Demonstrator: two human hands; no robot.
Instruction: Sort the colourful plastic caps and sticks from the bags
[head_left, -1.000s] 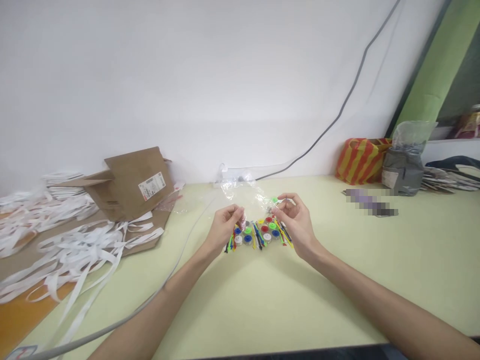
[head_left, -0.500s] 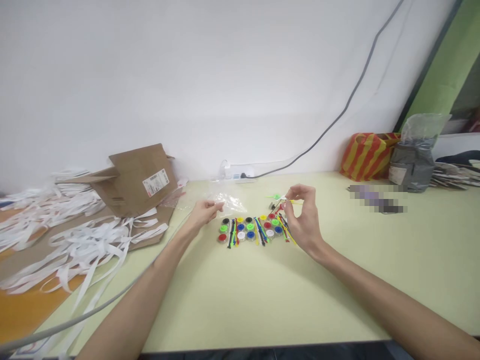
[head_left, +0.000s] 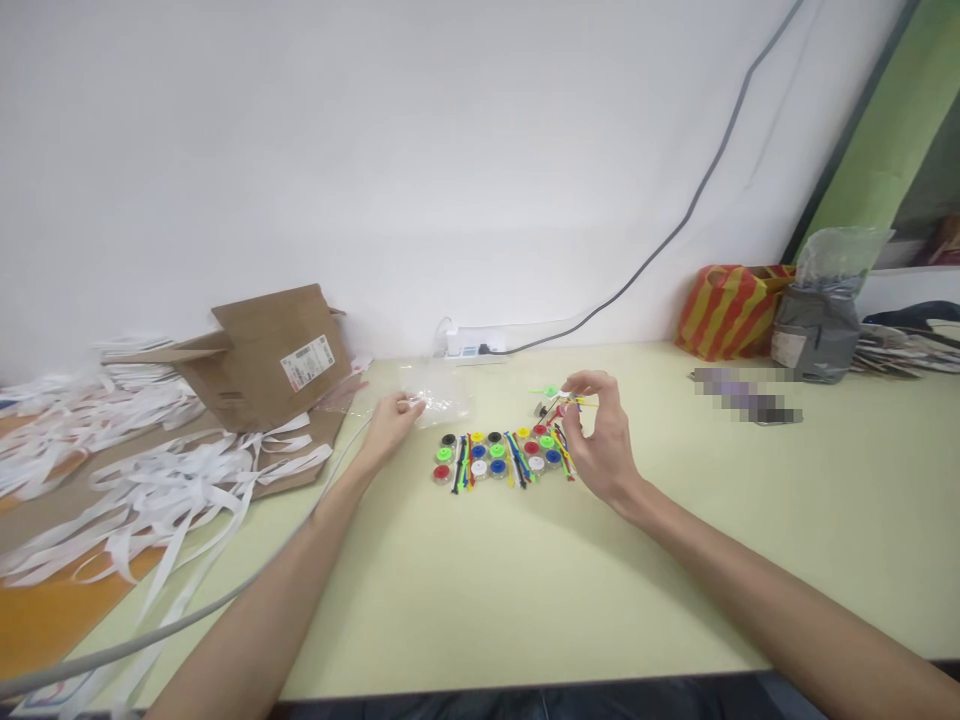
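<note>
Several small round coloured discs and thin coloured sticks (head_left: 499, 458) lie in a cluster on the pale green table (head_left: 525, 600). My left hand (head_left: 390, 425) pinches a clear plastic bag (head_left: 442, 403) just left of and behind the cluster. My right hand (head_left: 600, 435) hovers at the cluster's right end, fingertips pinched on a thin yellow stick (head_left: 581, 402). A green piece (head_left: 550, 391) lies on the table just behind that hand.
A brown cardboard box (head_left: 274, 355) and heaps of white strips (head_left: 150, 490) fill the left. A grey cable (head_left: 187, 615) crosses the front left. A power strip (head_left: 472, 345) sits by the wall. A striped bag (head_left: 724, 310) and grey packet (head_left: 817, 320) stand at right.
The clear bag came off the coloured pieces, carried left by my left hand. The cluster now lies bare on the table. My right hand stayed near its right end, pinching a stick.
</note>
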